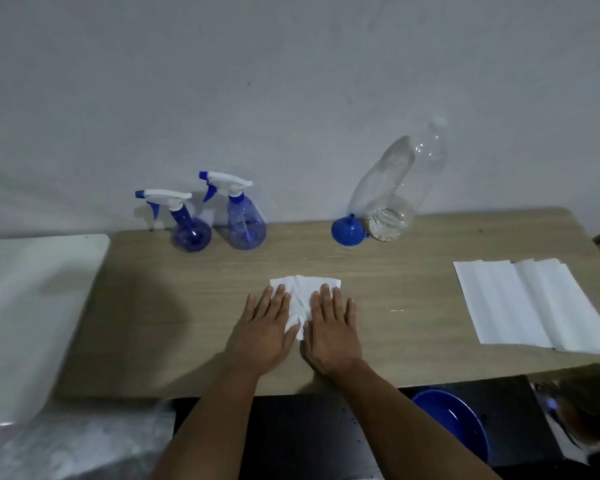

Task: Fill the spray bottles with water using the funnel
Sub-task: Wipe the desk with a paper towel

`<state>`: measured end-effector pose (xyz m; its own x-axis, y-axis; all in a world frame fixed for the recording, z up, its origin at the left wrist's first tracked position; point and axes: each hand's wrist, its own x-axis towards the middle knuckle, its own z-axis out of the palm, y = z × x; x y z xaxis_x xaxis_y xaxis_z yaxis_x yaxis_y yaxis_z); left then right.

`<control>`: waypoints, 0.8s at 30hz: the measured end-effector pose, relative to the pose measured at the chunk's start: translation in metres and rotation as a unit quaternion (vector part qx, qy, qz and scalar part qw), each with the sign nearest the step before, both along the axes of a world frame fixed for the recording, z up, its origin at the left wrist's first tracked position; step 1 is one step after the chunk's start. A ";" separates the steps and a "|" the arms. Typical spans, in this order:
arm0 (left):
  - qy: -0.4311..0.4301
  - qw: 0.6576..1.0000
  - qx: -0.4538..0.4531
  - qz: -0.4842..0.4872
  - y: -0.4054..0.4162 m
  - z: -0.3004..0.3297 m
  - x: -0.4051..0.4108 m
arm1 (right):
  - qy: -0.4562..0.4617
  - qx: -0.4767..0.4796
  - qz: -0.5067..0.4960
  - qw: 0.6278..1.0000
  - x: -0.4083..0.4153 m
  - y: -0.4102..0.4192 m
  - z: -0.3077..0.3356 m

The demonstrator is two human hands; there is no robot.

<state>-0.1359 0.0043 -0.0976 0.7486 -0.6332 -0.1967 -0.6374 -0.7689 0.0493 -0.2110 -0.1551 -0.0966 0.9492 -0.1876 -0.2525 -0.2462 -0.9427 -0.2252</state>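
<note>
Blue funnel (349, 232) lies tipped over, well beyond the right hand (331, 327), spout aimed away toward the wall. Both the right and left hand (265, 329) press flat, fingers straight, on a white tissue (303, 289).

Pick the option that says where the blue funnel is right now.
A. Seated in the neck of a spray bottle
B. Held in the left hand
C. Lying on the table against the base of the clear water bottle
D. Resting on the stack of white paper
C: the blue funnel lies on the table against the base of the clear water bottle, while both hands press flat on a white tissue.
</note>
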 end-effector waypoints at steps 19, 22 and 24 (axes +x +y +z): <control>-0.034 0.998 -0.017 0.058 0.236 -0.006 0.096 | 0.035 0.002 0.093 0.995 0.125 0.229 -0.003; -0.042 0.997 -0.004 0.063 0.273 -0.006 0.103 | 0.025 -0.009 0.105 0.994 0.134 0.257 -0.007; -0.036 0.997 -0.007 0.074 0.295 -0.007 0.103 | 0.019 0.000 0.103 0.994 0.134 0.273 -0.007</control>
<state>-0.0332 0.2995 -0.1048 0.8455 -0.5176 -0.1314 -0.5199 -0.8540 0.0192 -0.0769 0.1178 -0.1041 0.9574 0.0104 -0.2886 -0.0557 -0.9739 -0.2199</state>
